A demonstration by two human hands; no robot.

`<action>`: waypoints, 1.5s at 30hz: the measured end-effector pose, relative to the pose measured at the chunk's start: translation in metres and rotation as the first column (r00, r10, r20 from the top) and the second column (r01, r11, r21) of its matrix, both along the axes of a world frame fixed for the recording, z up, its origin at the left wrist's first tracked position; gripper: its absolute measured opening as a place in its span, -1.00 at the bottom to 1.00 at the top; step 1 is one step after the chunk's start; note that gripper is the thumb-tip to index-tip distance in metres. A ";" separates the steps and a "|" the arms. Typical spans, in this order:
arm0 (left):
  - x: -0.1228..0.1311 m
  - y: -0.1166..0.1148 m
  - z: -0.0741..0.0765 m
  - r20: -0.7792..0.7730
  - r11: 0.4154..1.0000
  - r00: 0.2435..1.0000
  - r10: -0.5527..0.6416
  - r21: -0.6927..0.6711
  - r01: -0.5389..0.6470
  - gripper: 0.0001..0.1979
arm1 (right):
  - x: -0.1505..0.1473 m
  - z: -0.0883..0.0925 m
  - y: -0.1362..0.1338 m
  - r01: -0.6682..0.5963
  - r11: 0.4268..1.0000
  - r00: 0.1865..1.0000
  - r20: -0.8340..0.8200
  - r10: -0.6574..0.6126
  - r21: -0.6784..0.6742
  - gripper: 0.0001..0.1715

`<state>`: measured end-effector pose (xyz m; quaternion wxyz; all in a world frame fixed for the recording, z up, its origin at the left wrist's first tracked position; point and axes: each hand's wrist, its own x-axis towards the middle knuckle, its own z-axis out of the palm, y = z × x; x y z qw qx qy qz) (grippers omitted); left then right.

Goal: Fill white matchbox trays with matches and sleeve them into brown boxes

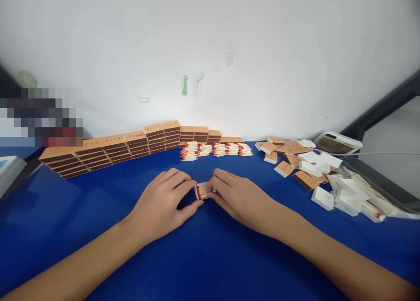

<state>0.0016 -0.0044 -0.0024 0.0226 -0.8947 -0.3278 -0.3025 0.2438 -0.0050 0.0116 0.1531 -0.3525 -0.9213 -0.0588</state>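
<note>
Matchbox tray [196, 193], mid-frame: likely light, crushable, best edge-held; our left hand [164, 198] grips its end, right hand [239, 197] pinches matches [201, 190].

Phone [339, 141] near white cable [393, 154] — green scrap [184, 86] on pale wall [262, 29]

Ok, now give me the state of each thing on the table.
Central tray: open, matches inside
Left grip: thumb and finger at the central tray's sides
Right grip: fingertips over the central tray
Loose matches: unboxed, piled
Stacked matchboxes: neatly stacked, contents hidden
Orange covers: scattered
White trays: jumbled
Far-right tray: open, holding matches
Phone: lying down, screen hidden
</note>
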 end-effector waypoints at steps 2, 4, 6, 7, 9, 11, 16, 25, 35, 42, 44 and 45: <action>0.000 0.000 0.000 -0.006 1.000 1.000 -0.001 0.001 0.001 -0.79 | 0.000 0.001 -0.002 -0.001 1.000 1.000 -0.018 0.000 -0.023 -0.84; 0.000 0.000 0.001 -0.010 1.000 1.000 -0.003 0.003 0.003 -0.79 | 0.001 0.003 -0.003 -0.009 0.997 0.999 -0.049 0.005 -0.075 -0.87; 0.000 0.000 0.001 -0.012 1.000 1.000 -0.002 0.005 0.002 -0.79 | 0.004 0.006 -0.002 -0.024 0.989 0.995 -0.101 0.009 -0.146 -0.89; 0.000 0.000 0.001 -0.013 1.000 1.000 0.000 0.005 0.000 -0.79 | 0.006 0.006 -0.001 -0.033 0.983 0.991 -0.137 0.008 -0.178 -0.88; 0.000 -0.001 0.000 -0.013 1.000 1.000 0.001 0.007 -0.001 -0.79 | 0.011 0.006 0.005 -0.025 0.974 0.977 -0.212 -0.023 -0.223 -0.87; 0.000 -0.001 0.000 -0.010 1.000 1.000 0.001 0.007 -0.001 -0.78 | 0.018 0.003 0.016 0.038 0.976 0.959 -0.266 -0.097 -0.216 -0.87; 0.000 -0.002 0.000 -0.011 1.000 1.000 -0.002 0.003 0.002 -0.75 | 0.042 -0.016 0.053 0.222 0.972 0.949 -0.212 -0.233 -0.075 -0.78; 0.000 -0.002 -0.001 -0.019 1.000 1.000 -0.002 0.008 0.002 -0.76 | 0.053 -0.028 0.076 0.232 0.972 0.956 -0.178 -0.233 -0.026 -0.74; 0.000 -0.002 0.000 -0.016 1.000 1.000 -0.008 0.014 0.008 -0.76 | 0.057 -0.030 0.083 0.223 0.975 0.955 -0.193 -0.224 -0.025 -0.80; 0.000 -0.002 0.000 -0.021 1.000 1.000 -0.006 0.008 0.006 -0.75 | 0.059 -0.026 0.080 0.226 0.971 0.947 -0.214 -0.239 -0.081 -0.88; 0.000 -0.001 0.000 -0.018 1.000 1.000 -0.010 0.006 0.010 -0.75 | 0.059 -0.026 0.081 0.225 0.970 0.947 -0.214 -0.240 -0.091 -0.89; 0.000 -0.001 -0.001 -0.017 1.000 1.000 -0.012 0.005 0.012 -0.75 | 0.060 -0.026 0.081 0.225 0.970 0.947 -0.213 -0.241 -0.094 -0.90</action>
